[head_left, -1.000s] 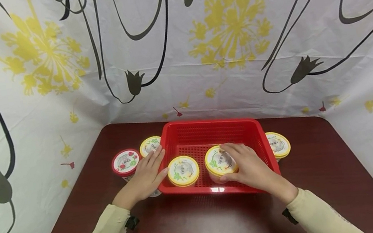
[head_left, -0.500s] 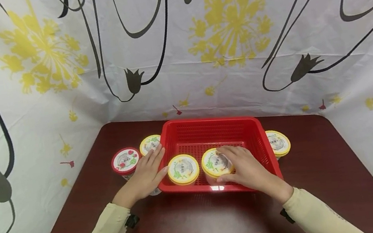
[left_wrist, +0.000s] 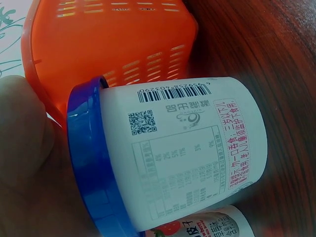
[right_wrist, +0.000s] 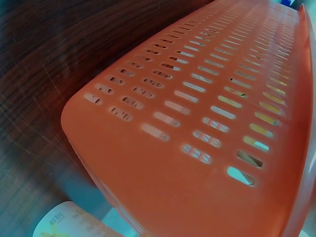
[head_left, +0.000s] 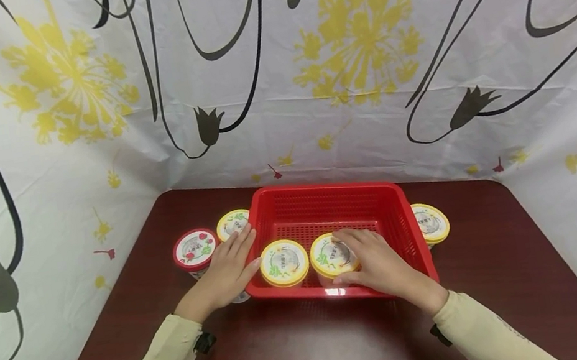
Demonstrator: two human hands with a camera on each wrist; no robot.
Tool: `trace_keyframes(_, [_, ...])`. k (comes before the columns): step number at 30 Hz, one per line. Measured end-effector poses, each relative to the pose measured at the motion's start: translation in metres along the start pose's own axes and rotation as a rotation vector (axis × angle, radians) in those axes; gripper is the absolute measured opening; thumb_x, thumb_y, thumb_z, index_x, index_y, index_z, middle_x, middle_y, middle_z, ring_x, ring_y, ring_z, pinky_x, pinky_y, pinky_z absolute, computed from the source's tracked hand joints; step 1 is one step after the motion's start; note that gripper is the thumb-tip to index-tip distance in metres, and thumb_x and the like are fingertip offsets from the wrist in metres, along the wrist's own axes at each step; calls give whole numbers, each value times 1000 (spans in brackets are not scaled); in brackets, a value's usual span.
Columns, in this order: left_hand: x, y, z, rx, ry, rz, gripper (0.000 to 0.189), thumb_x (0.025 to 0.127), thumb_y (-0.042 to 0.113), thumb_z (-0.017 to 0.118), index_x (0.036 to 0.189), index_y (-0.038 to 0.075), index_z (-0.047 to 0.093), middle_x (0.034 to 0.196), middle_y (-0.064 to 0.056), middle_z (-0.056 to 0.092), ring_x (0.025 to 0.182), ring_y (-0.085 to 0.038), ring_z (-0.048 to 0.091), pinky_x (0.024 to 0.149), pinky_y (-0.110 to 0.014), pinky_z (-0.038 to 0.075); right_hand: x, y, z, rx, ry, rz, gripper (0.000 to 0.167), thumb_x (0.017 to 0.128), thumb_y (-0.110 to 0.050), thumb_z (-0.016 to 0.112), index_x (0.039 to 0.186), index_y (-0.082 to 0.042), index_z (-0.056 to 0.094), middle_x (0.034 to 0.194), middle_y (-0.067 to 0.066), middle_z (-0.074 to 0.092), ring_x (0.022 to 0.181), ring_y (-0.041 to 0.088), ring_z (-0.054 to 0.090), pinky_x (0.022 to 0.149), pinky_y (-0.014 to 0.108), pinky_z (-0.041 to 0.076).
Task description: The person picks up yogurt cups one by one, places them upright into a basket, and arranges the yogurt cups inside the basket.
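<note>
My right hand (head_left: 377,259) grips a yellow-lidded cup (head_left: 330,254), thumb at the near side of the lid and fingers over its right side. That cup is inside the red perforated basket (head_left: 335,186), close to a second yellow-lidded cup (head_left: 283,262) at the basket's left. With fingers extended, my left hand (head_left: 224,272) rests at the basket's left rim. Beneath it, the left wrist view shows a white cup with a blue lid (left_wrist: 173,148) beside the basket wall (left_wrist: 123,39); the hand mostly covers this cup in the head view.
Outside the basket at left stand a red-lidded cup (head_left: 195,249) and a yellow-lidded cup (head_left: 232,223). Another yellow-lidded cup (head_left: 431,221) stands against the basket's right side. All sit on a dark brown table (head_left: 316,352), with a patterned cloth (head_left: 251,85) behind.
My right hand has moved the gripped cup left inside the basket, narrowing the gap to the other cup. My left hand has stayed in place.
</note>
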State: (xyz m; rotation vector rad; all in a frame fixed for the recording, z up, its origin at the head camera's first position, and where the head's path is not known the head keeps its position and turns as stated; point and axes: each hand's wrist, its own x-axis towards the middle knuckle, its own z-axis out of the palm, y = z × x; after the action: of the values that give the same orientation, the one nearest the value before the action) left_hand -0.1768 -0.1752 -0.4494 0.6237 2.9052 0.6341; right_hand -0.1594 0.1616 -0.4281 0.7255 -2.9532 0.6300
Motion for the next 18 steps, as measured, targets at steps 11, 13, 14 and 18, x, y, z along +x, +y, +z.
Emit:
trace_keyframes(11, [0, -1, 0, 9, 7, 15, 76, 99, 48, 48, 161, 21, 11, 169, 2, 8, 156, -33, 10, 123, -62, 18, 2, 1, 5, 15, -18, 16, 94, 68, -52, 85, 146, -17, 47, 145, 8, 54, 134, 32, 49, 113, 62, 35])
trace_keyframes(13, [0, -1, 0, 10, 7, 13, 76, 99, 48, 48, 161, 21, 11, 169, 2, 8, 156, -33, 10, 123, -61, 18, 3, 2, 6, 19, -22, 18, 94, 69, -52, 85, 146, -17, 46, 145, 8, 54, 135, 33, 48, 113, 62, 35])
trace_keyframes(14, [0, -1, 0, 9, 7, 12, 76, 99, 48, 48, 161, 21, 11, 169, 2, 8, 156, -33, 10, 123, -61, 18, 3, 2, 6, 21, -25, 19, 93, 69, -52, 85, 146, -17, 46, 145, 8, 54, 135, 33, 48, 113, 62, 35])
trace_keyframes(18, [0, -1, 0, -4, 2, 3, 77, 99, 49, 47, 161, 22, 10, 169, 4, 6, 156, -32, 9, 123, -61, 18, 3, 2, 6, 27, -41, 26, 94, 69, -53, 85, 147, -18, 46, 146, 8, 53, 136, 32, 48, 113, 62, 34])
